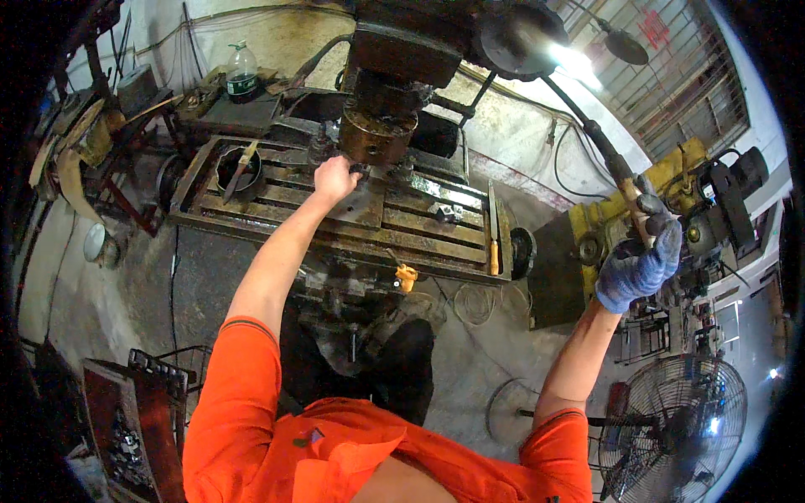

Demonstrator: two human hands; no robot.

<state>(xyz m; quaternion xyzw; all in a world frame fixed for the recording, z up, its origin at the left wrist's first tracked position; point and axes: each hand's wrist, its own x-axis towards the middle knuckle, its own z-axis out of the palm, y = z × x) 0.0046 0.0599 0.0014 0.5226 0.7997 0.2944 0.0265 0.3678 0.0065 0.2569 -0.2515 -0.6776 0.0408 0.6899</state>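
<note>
My bare left hand (335, 178) is closed in a fist just under the machine's round spindle head (377, 138). A small dark piece shows by its fingertips, too hidden to name. At the right, my right hand (639, 267) wears a blue-grey knitted glove and is wrapped around the lower end of a long lever (620, 172). Below the spindle lies the slotted machine table (327, 239). On it rest a small metal block (445, 212), a file with a yellow handle (494, 239) and a dark bowl (225, 172) with a brush (243, 168) across it.
A yellow-handled piece (406, 277) sits at the table's front edge. A large plastic bottle (241, 74) stands behind at left. A caged floor fan (671, 419) is at lower right, near a yellow machine (591, 218). A lit lamp (574, 63) hangs above.
</note>
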